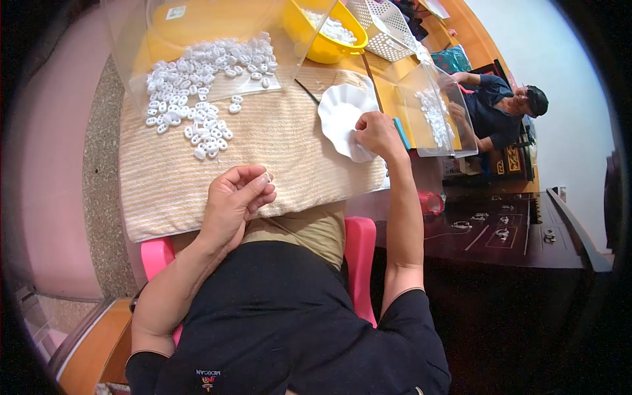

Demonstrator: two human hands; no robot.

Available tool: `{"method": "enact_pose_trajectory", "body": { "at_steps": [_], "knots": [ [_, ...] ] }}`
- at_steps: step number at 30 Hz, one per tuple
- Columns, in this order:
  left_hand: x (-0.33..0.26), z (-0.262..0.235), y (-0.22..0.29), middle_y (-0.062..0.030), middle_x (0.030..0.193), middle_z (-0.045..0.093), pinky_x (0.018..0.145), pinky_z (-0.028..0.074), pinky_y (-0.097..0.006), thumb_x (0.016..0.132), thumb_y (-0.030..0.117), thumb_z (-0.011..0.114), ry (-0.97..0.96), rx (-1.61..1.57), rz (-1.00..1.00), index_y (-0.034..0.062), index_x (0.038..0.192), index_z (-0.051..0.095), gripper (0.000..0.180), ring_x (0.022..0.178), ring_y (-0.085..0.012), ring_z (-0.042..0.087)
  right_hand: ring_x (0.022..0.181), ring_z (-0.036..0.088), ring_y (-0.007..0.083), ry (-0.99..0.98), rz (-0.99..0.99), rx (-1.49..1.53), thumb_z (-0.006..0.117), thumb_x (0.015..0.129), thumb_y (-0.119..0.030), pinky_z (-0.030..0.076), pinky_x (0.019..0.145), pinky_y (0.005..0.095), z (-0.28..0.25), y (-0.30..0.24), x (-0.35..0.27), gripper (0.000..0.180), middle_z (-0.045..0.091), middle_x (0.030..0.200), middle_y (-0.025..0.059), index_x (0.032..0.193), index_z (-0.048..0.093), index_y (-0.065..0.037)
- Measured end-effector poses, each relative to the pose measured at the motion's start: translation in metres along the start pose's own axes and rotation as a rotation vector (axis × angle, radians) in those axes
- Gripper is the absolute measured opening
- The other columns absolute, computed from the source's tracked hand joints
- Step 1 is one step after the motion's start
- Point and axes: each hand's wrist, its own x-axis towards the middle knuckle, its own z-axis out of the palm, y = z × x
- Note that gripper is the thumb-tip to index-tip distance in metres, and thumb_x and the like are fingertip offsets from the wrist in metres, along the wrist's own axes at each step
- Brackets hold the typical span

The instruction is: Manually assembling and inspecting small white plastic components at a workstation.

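My left hand [238, 197] is raised over the near edge of a striped towel [283, 145], its fingers closed in a pinch. A small white plastic piece [268, 178] shows at the fingertips, mostly hidden by them. My right hand [382, 137] reaches to the right side of a white scalloped dish [342, 108], fingertips bunched down inside its rim. Whatever those fingers hold, if anything, is hidden. Many white oval plastic pieces with two holes [204, 79] lie heaped to the left, spilling from a clear plastic bin [286, 82] onto the towel.
Behind the dish are a yellow basin [355, 47] holding white pieces and a white perforated basket [382, 46]. A thin black tool [307, 91] lies beside the dish. Across the table at right, a person [497, 105] sits by another clear bin [454, 148] with white pieces.
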Motion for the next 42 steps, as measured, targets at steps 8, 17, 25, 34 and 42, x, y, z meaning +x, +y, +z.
{"method": "enact_pose_trajectory", "body": {
  "at_steps": [8, 17, 25, 34, 42],
  "knots": [
    [0.0, 0.001, 0.001, -0.0074, 0.095, 0.067, 0.075, 0.058, -0.025, 0.091, 0.005, 0.064, 0.015, 0.023, -0.013, 0.0007, 0.103, 0.061, 0.013, 0.081, -0.0121, 0.065, 0.069, 0.063, 0.0103, 0.147, -0.07, 0.498, 0.062, 0.081, -0.007, 0.053, 0.065, 0.0258, 0.007, 0.027, -0.013, 0.021, 0.065, 0.072, 0.0054, 0.095, 0.067, 0.008],
    [0.001, 0.0, 0.0, -0.0071, 0.094, 0.066, 0.076, 0.057, -0.025, 0.09, 0.005, 0.064, 0.009, 0.019, -0.024, 0.0003, 0.104, 0.06, 0.014, 0.084, -0.0126, 0.066, 0.077, 0.062, 0.011, -0.043, -0.163, 0.973, 0.059, 0.092, -0.003, 0.053, 0.073, 0.0255, 0.021, -0.041, -0.056, 0.012, 0.062, 0.084, 0.0038, 0.102, 0.061, 0.004],
    [0.002, -0.001, -0.002, -0.0067, 0.09, 0.066, 0.072, 0.056, -0.022, 0.09, 0.007, 0.066, 0.036, 0.002, -0.007, 0.0004, 0.103, 0.061, 0.016, 0.078, -0.0114, 0.066, 0.082, 0.055, 0.0041, -0.236, -0.212, 1.112, 0.057, 0.094, -0.006, 0.045, 0.073, 0.0195, 0.045, -0.111, -0.077, 0.01, 0.059, 0.09, -0.0019, 0.102, 0.06, -0.002],
    [0.003, -0.004, 0.0, -0.0077, 0.091, 0.067, 0.076, 0.057, -0.025, 0.09, 0.006, 0.065, -0.001, -0.012, -0.029, 0.0007, 0.105, 0.06, 0.017, 0.08, -0.0137, 0.067, 0.079, 0.061, 0.0077, -0.327, -0.292, 1.23, 0.061, 0.093, -0.008, 0.05, 0.073, 0.023, 0.057, -0.119, -0.08, 0.011, 0.063, 0.087, 0.0009, 0.099, 0.061, 0.001],
    [0.002, -0.003, -0.001, -0.0079, 0.091, 0.067, 0.075, 0.057, -0.025, 0.09, 0.006, 0.065, -0.021, 0.009, -0.026, 0.0005, 0.105, 0.06, 0.017, 0.08, -0.014, 0.067, 0.082, 0.059, 0.007, -0.31, -0.222, 1.27, 0.066, 0.086, -0.002, 0.048, 0.074, 0.0221, 0.062, -0.121, -0.083, 0.013, 0.064, 0.089, 0.0007, 0.098, 0.061, 0.0]
  ]
}}
